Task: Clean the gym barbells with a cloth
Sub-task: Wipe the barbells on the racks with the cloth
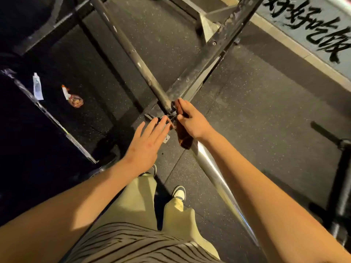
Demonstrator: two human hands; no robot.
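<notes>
Head view. Barbell (209, 164) runs diagonally, its shiny sleeve toward the person, and crosses a rack beam (209, 54). Right hand (191, 120) has its fingers curled round a dark cloth (183, 138), holding it on the bar at the collar. Left hand (146, 143) is flat with straight, slightly spread fingers, tips at the collar. Spray bottle (73, 97) lies well left.

I see both forearms bare, stretched forward, converging. Left hand (146, 144) flat, palm down, fingers straight, slightly spread. Right hand (190, 120) just beside it, fingers curled, gripping dark cloth (183, 138)
</notes>
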